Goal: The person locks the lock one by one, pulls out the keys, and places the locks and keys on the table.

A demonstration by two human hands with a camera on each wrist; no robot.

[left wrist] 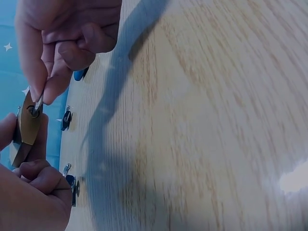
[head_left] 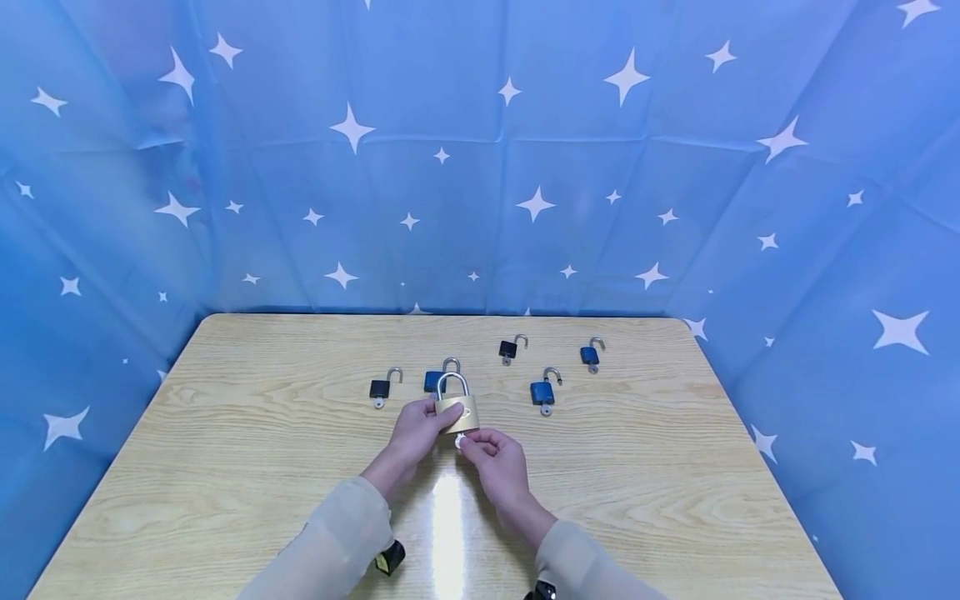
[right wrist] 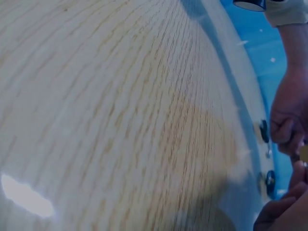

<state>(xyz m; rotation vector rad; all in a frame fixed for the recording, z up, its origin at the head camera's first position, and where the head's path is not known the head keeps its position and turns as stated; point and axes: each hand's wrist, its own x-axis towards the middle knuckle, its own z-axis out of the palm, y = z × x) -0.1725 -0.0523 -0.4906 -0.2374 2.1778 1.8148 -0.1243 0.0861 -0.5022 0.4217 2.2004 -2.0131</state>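
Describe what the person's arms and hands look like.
The left hand and right hand wear no gloves. The left sleeve and right sleeve are plain off-white and end short of the hands. A small, mostly black device shows beside each sleeve.

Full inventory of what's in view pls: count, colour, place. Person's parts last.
Table: 1, light wood-grain, lower part of head view
Backdrop: 1, blue with white stars, behind and beside table
Brass padlock: 1, gold with silver shackle, in left hand
Held key: 1, pale silver, at brass padlock's bottom, in right hand
Black padlocks: 2, on table, one either side of brass padlock
Blue padlocks: 3, on table, one partly behind brass padlock, two to its right
Small keys: at least 4, silver-grey, at loose padlocks' lower ends
Dark wrist items: 2, by the sleeves, partly hidden
Left hand: 1, bare, gripping brass padlock
Right hand: 1, bare, pinching held key
Sleeves: 2, cream, on forearms
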